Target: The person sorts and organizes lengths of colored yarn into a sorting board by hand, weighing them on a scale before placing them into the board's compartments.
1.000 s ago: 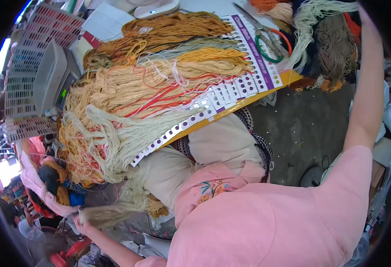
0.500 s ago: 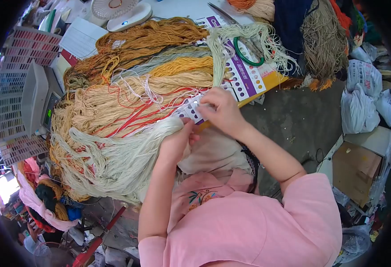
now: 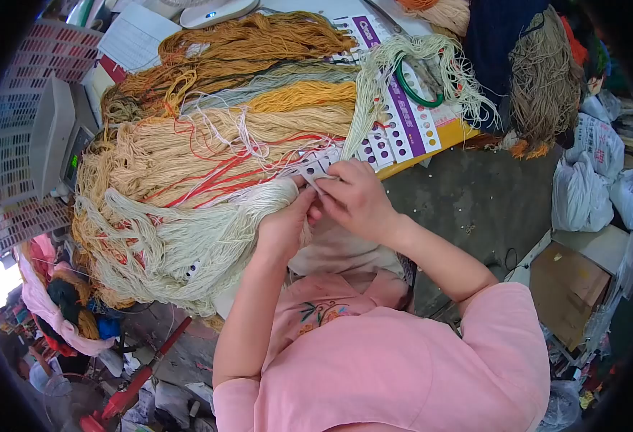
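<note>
My left hand (image 3: 285,225) is closed round one end of a pale white thread skein (image 3: 208,245), which fans out leftward over the table. My right hand (image 3: 363,199) has its fingers pinched together beside my left thumb and forefinger. What lies in that pinch is too small to make out; it may be a strand of the skein. Just beyond my fingertips are white cards with punched holes (image 3: 377,150). A pale green-white hank (image 3: 367,101) hangs down over them toward my right hand. Beige thread (image 3: 165,155) with red and white strands lies left of my hands.
Ochre and brown hanks (image 3: 259,47) lie at the back, with a green ring (image 3: 403,79) right of them. A digital scale (image 3: 57,144) and a plastic crate (image 3: 24,108) stand left. Dark blue (image 3: 491,57) and taupe hanks (image 3: 547,79) hang at the right edge. White bags (image 3: 586,173) sit beyond.
My right hand has come down and closer to my left hand, its fingers now meeting near the left thumb. The view has shifted slightly. My left hand still holds the white skein.
</note>
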{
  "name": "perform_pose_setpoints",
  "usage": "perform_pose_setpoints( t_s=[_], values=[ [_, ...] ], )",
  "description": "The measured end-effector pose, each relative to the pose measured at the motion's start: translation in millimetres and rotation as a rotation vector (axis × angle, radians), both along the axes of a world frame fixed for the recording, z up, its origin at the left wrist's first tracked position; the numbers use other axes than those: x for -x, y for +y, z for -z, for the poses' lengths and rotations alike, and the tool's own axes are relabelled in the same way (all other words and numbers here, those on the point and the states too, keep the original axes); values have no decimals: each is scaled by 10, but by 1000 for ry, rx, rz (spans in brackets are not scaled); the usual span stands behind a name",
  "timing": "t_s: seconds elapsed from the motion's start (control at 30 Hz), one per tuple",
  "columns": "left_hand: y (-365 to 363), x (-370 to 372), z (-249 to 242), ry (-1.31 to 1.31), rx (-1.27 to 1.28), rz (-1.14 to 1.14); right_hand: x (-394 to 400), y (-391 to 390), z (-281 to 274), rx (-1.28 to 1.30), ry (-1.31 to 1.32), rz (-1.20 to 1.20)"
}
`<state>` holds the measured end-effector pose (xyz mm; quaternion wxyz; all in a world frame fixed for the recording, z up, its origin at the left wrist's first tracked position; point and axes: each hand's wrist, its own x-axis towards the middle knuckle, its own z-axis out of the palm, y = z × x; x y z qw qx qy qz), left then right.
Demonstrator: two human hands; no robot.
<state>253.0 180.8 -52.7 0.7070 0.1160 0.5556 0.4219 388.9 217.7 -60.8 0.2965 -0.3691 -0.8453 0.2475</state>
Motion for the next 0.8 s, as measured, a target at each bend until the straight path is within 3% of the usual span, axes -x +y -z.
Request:
perform_pose_setpoints(
  t_s=[0.07, 0.13, 0.2, 0.27, 0.3, 0.4, 0.5, 0.57, 0.63, 0.67, 0.77, 0.8],
  values=[
    [21, -69, -24, 32, -45, -33, 9, 81, 36, 133, 139, -47],
    [22, -65, 24, 89, -89, -11, 16, 128, -4, 124, 129, -49],
    [28, -27, -2, 195, -60, 83, 18, 143, -29, 271, 143, -13],
    [-4, 115, -153, 182, 57, -32, 9, 153, -32, 260, 166, -10],
    [-48, 234, -159, 70, 41, -192, 5, 148, -25, 248, 193, 2],
    [-70, 367, -161, 71, 38, -195, 41, 127, 16, 250, 160, 10],
    [-47, 325, -119, 223, 13, -19, 40, 131, -6, 179, 103, -34],
    [-77, 359, -190, 171, 71, -67, 17, 147, -24, 172, 129, -42],
    [-130, 426, -287, -316, 12, -161, 3, 163, 10, 164, 158, -39],
    [-138, 417, -404, -377, 2, -253, 19, 162, 58, 153, 139, -15],
    [-78, 513, -451, -477, -110, -54, 49, 153, 45, 221, 99, 15],
    [-1, 415, -441, -291, -50, 18, 59, 159, 16, 297, 72, 26]
  ],
)
